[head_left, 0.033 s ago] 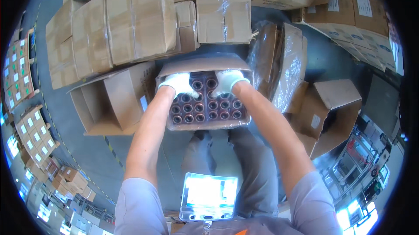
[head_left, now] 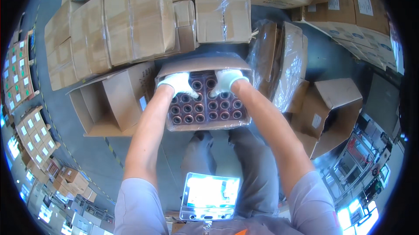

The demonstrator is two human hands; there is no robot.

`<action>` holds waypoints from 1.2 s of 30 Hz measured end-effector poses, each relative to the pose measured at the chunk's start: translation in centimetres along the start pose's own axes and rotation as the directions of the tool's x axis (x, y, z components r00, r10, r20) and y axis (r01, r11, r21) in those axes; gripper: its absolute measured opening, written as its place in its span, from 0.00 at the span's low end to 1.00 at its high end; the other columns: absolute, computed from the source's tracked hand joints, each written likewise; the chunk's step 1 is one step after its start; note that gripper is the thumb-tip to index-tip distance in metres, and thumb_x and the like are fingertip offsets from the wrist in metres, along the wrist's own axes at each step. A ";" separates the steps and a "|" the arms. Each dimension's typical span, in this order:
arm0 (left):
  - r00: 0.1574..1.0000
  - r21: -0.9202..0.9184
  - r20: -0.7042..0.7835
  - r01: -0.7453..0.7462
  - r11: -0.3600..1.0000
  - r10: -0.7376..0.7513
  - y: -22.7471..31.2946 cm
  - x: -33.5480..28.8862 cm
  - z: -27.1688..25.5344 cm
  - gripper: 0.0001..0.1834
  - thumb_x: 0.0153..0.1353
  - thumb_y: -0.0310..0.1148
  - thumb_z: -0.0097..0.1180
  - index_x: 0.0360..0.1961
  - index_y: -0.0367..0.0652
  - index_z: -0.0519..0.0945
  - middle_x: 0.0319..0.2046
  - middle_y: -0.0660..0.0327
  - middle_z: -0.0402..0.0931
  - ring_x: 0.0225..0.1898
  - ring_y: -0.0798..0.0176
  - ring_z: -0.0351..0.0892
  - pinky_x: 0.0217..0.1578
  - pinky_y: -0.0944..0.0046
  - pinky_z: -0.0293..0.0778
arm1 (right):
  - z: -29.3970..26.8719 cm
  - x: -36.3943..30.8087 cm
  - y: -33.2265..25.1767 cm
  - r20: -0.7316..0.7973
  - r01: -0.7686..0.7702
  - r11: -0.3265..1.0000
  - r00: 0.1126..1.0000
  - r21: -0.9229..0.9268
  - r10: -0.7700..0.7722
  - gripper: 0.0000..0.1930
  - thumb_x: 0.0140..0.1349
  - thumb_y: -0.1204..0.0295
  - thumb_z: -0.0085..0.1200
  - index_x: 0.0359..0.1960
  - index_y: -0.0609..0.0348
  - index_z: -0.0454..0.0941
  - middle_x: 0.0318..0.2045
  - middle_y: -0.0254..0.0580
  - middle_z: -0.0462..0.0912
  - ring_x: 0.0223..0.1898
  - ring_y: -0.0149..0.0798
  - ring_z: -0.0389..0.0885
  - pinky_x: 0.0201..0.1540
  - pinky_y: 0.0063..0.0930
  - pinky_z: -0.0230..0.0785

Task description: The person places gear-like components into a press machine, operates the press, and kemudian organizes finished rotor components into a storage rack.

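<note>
My left hand [head_left: 178, 84], in a white glove, reaches into the far left part of an open cardboard box [head_left: 205, 64]. Opposite it, my right hand [head_left: 226, 82], also gloved in white, reaches into the far right part. Both thumbs stretch inward over rows of round, copper-coloured ring-topped parts [head_left: 187, 107], which stand in what looks like clear plastic trays [head_left: 205, 109]. The other fingers are tucked down and hidden, so their grip on a tray or on parts does not show. Clear plastic film lines the box's near edge.
An empty open carton [head_left: 104, 100] stands at the left, another open carton [head_left: 329, 108] at the right. Flattened cardboard in clear film [head_left: 289, 67] leans beside the box. Stacked taped cartons [head_left: 139, 19] line the far side. A badge holder [head_left: 210, 195] hangs before me.
</note>
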State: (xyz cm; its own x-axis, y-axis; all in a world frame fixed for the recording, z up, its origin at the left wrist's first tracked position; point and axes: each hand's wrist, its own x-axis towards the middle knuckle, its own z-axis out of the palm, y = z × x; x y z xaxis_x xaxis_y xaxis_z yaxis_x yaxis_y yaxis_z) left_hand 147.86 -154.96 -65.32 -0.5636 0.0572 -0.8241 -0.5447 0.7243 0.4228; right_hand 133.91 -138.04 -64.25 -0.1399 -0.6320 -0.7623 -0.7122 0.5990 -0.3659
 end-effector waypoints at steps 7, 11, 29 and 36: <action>0.994 0.036 0.053 -0.099 0.994 0.098 0.3 -0.8 -0.1 0.51 0.35 0.38 0.79 0.64 0.36 0.70 0.56 0.46 0.77 0.58 0.46 0.74 0.61 0.56 0.69 | 1.0 0.0 1.3 0.076 0.056 0.993 0.995 0.106 -0.064 0.49 0.32 0.43 0.77 0.55 0.66 0.78 0.53 0.57 0.82 0.57 0.53 0.79 0.61 0.41 0.72; 0.974 0.045 0.214 -0.084 0.995 0.073 0.2 -1.9 -0.6 0.54 0.37 0.40 0.78 0.65 0.32 0.65 0.56 0.42 0.75 0.58 0.44 0.75 0.60 0.55 0.71 | -0.7 -1.3 0.8 0.319 0.071 0.996 0.944 0.057 -0.085 0.49 0.34 0.50 0.78 0.57 0.69 0.73 0.51 0.60 0.82 0.54 0.55 0.81 0.56 0.39 0.74; 0.885 -0.256 0.442 -0.035 0.966 0.149 0.6 -1.5 -2.3 0.57 0.37 0.46 0.79 0.67 0.31 0.64 0.60 0.47 0.74 0.62 0.53 0.73 0.65 0.58 0.67 | -1.6 -1.1 3.0 0.464 0.100 0.964 0.861 0.246 -0.208 0.50 0.40 0.48 0.73 0.62 0.69 0.69 0.58 0.58 0.77 0.59 0.54 0.76 0.62 0.41 0.68; 0.914 -0.251 0.390 -0.012 0.968 0.112 1.4 -3.6 -2.6 0.55 0.35 0.44 0.78 0.65 0.33 0.68 0.58 0.48 0.76 0.60 0.53 0.75 0.63 0.57 0.69 | -3.3 -3.4 2.1 0.448 0.063 0.964 0.876 0.257 -0.176 0.54 0.41 0.56 0.72 0.70 0.65 0.60 0.58 0.59 0.77 0.60 0.53 0.76 0.61 0.40 0.69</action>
State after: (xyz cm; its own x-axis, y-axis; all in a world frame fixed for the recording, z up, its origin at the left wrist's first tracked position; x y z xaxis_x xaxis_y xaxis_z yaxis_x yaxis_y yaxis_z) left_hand 147.51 -155.98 -60.74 -0.3337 0.4018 -0.8527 -0.6766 0.5277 0.5135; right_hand 130.59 -136.26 -60.73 0.3113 -0.4389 -0.8429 -0.5190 0.6645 -0.5377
